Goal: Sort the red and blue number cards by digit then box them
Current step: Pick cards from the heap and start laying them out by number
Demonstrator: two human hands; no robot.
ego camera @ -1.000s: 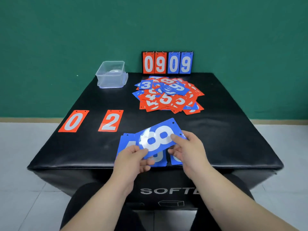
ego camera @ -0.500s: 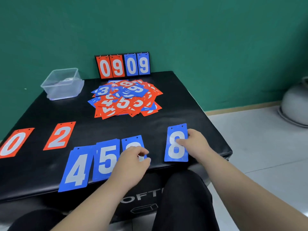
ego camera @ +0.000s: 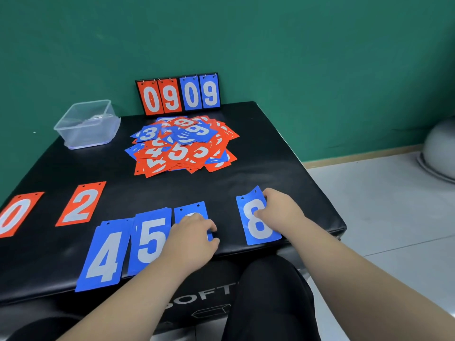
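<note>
blue 8 card tilted, far corner lifted

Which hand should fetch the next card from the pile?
Left, probably: the left hand, holding a blue card, lies straight before the pile; the right hand is off to one side, holding the blue 8 card.

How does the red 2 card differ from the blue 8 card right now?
The red 2 card is red; the blue 8 card is blue. The 2 lies flat and untouched; the 8 is pinched by the right hand, its top corner lifted. Both show white digits and two top holes.
</note>
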